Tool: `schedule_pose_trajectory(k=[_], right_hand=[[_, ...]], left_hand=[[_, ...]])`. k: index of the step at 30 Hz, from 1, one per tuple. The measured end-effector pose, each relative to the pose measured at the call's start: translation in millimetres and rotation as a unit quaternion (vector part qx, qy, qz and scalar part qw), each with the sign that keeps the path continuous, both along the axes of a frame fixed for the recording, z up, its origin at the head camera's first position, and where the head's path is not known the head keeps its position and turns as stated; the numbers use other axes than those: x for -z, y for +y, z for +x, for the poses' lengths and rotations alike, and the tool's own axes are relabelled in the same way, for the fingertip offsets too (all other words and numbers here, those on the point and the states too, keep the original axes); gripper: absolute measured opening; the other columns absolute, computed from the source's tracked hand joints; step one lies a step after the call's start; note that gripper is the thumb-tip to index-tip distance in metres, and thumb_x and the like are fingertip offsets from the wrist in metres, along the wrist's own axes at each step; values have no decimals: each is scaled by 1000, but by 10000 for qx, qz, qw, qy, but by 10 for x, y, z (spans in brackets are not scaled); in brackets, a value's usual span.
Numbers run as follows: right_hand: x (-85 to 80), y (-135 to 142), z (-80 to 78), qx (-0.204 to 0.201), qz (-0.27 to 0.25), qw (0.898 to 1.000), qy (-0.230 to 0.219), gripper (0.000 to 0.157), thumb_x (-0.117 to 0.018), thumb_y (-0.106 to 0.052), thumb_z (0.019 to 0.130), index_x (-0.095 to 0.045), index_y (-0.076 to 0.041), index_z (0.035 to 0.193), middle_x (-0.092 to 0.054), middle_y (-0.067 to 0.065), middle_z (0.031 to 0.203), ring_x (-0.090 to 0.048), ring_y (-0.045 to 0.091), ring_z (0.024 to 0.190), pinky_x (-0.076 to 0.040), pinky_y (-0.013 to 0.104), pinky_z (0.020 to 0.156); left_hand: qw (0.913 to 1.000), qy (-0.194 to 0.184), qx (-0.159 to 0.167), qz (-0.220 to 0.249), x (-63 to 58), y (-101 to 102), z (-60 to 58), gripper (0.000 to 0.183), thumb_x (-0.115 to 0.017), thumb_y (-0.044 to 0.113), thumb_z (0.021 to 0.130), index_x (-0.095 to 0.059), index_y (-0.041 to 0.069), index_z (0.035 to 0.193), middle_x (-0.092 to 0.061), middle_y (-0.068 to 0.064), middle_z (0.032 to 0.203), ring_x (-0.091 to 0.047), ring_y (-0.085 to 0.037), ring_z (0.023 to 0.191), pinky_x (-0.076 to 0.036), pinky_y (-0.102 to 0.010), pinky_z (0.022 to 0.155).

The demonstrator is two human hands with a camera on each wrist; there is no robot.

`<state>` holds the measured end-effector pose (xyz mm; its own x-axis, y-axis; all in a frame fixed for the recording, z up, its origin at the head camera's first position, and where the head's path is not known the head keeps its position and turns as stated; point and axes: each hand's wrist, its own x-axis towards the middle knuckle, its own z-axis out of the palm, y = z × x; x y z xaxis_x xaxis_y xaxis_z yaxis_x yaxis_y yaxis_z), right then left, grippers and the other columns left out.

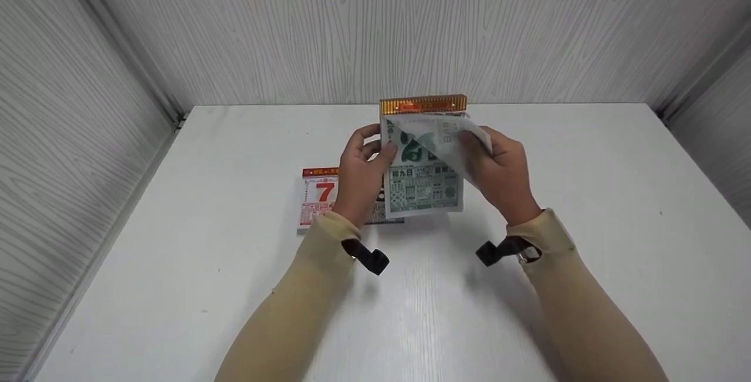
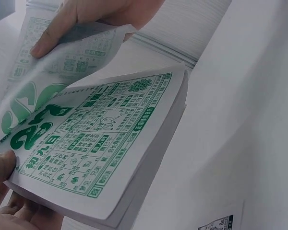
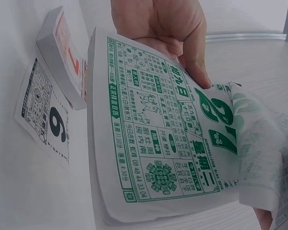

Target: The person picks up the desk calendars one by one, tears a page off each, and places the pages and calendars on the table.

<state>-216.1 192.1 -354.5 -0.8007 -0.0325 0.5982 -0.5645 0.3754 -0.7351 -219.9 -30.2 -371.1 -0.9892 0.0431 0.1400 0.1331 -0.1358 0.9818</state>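
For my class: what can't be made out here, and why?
Head view: right part of the red 7 calendar, behind the left hand.
Head view: fine print on the green 27 calendar, too small.
Left wrist view: most of the loose 6 page, cut off by the bottom edge.
Right wrist view: most of the right hand, behind the lifted page or past the right edge.

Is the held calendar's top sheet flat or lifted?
Lifted: the right hand holds the top sheet back, baring the green-printed 27 page.
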Motion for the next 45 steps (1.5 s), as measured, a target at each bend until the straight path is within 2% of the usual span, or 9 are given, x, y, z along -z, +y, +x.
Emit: schedule_pose_trajectory(k=[3,8,19,29,45], right_hand=[[4,27,-8,-75,-174,9997,-183,24,-62,-15,105,-76,2,112,-77,10,104,-66,13,79,-49,25,64],[45,85,-49,-282,-538,9965,-573,28,-62,-22,105,-75,-1,119,-77,10,107,-71,16,85,-54,26,69],[67,153,-96,-508,-1215,9828,-1294,37,-64,-33,104,-72,-2,122,-74,10,110,-70,21,96,-57,30,81],[92,181,-127,-647,-1573,9729,-1566,41,-65,-35,103,-70,-1,124,-74,11,112,-70,20,97,-58,30,82],[116,198,-155,-806,-1821,9671,-1583,40,-65,-33,103,-69,0,124,-73,11,113,-70,17,95,-58,28,80]], left_hand=[[9999,34,40,89,9,19,-7,38,-64,21,105,-52,20,141,-69,-6,123,-69,-21,109,-57,-37,94],[9994,145,111,286,20,43,-8,40,-64,17,104,-51,15,142,-67,-9,126,-68,-22,111,-56,-37,94],[9996,-16,145,240,15,65,-12,37,-65,20,104,-54,20,139,-68,-6,125,-70,-22,109,-58,-37,93],[9994,-27,199,265,26,75,-33,36,-65,20,104,-54,21,138,-70,-6,122,-72,-23,106,-59,-38,91],[9991,-98,266,308,9,83,-22,36,-66,22,103,-55,23,138,-72,-2,124,-73,-23,106,-59,-39,90]])
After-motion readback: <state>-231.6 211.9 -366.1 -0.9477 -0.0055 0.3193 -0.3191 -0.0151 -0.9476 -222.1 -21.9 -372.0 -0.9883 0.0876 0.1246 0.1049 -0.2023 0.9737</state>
